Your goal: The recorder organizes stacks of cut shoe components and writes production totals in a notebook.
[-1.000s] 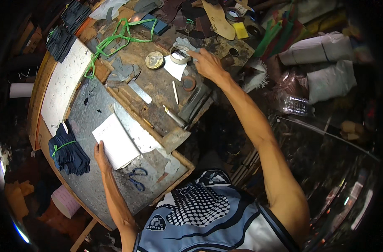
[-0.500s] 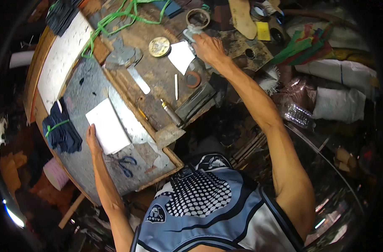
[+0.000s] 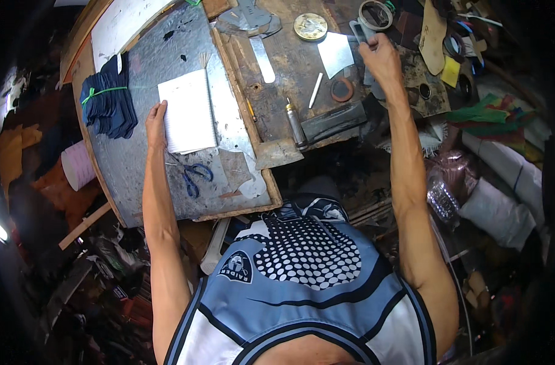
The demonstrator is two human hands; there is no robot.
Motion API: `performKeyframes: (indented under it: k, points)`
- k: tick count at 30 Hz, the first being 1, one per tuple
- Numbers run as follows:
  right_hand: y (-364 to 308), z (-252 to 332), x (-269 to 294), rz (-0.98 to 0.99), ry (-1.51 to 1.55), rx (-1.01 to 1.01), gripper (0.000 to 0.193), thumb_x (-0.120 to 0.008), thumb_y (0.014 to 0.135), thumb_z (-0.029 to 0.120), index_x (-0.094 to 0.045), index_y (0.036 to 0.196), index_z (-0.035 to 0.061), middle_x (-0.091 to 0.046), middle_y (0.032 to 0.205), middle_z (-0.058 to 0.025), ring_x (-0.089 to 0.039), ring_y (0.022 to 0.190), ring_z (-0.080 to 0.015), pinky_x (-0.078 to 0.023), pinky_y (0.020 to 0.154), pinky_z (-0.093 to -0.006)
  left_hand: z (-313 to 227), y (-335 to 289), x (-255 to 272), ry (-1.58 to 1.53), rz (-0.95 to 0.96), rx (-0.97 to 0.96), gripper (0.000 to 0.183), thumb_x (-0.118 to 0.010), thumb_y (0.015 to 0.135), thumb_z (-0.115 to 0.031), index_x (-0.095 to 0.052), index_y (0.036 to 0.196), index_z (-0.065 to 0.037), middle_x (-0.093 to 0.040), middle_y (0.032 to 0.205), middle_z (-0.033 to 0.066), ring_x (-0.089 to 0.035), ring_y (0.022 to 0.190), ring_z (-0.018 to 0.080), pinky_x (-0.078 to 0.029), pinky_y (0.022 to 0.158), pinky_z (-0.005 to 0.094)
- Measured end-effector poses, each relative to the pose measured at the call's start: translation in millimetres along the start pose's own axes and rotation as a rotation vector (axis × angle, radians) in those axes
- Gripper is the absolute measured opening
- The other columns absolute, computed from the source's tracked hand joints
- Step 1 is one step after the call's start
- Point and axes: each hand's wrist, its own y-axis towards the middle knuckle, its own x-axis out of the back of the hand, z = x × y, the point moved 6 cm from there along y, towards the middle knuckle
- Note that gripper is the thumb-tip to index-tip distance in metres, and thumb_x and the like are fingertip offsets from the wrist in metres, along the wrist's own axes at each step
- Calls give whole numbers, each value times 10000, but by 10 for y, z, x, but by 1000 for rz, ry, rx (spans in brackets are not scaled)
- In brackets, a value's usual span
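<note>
A white lined notebook [image 3: 189, 115] lies on the metal-covered part of the bench. My left hand [image 3: 156, 125] is closed at its left edge, thumb and fingers pinching it. Beyond the right part of the bench top, my right hand [image 3: 382, 59] has its fingers closed around a small grey flat object [image 3: 359, 31], which it partly covers. Beside that hand are a white paper piece [image 3: 336, 55], a brown ring [image 3: 342, 89] and a roll of tape [image 3: 375, 14]. Blue-handled scissors [image 3: 196, 179] rest just below the notebook.
A bundle of dark blue pieces [image 3: 110, 100] tied with green string sits left of the notebook. On the wooden top are a round tin [image 3: 310, 27], a metal strip [image 3: 263, 59], a white stick [image 3: 315, 90] and a metal-bodied tool [image 3: 295, 125]. Plastic-wrapped packages [image 3: 499, 213] lie at the right.
The whole view has shifted and turned, so the bench sits higher in it. My left hand stays at the notebook's edge, and my right hand stays on the grey object.
</note>
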Motion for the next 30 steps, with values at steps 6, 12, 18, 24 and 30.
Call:
performKeyframes:
  k: [6, 12, 18, 24, 30]
  points:
    - [-480, 717, -595, 277, 163, 189, 314, -628, 893, 145, -595, 1185, 33, -693, 909, -202, -684, 828, -369, -522, 735, -417, -44, 10, -9, -64, 7, -6, 335, -725, 896, -285, -648, 1063, -6, -667, 936, 32, -598, 817, 94, -478, 731, 232]
    - [-563, 989, -357, 148, -8, 264, 238, -523, 923, 76, -646, 1111, -5, -647, 988, -199, -626, 927, -424, -520, 803, -465, -191, 17, -160, 89, -16, -43, 436, -660, 930, -335, -625, 1144, 43, -654, 1043, 83, -585, 946, 155, -460, 832, 287]
    - [-317, 593, -137, 125, 44, 222, 146, -630, 881, 164, -644, 820, 33, -661, 821, -215, -646, 806, -419, -512, 693, -497, 57, 2, 10, -57, 92, -17, 363, -579, 985, -293, -600, 1170, 18, -655, 1069, 93, -628, 921, 166, -510, 817, 306]
    - [403, 230, 838, -218, -34, 282, 239, -608, 917, 245, -645, 793, 44, -649, 775, -203, -638, 724, -422, -505, 637, -508, 128, 24, 86, -75, 99, -29, 359, -567, 992, -299, -614, 1149, 21, -657, 1029, 76, -608, 909, 155, -485, 792, 286]
    - [1633, -294, 1647, -646, -475, 38, 705, -663, 863, 444, -461, 1406, 43, -457, 1435, -229, -418, 1318, -441, -328, 1099, -535, 63, 13, 85, -28, 37, -12, 335, -564, 996, -273, -627, 1138, 24, -653, 1026, 63, -589, 929, 138, -468, 844, 274]
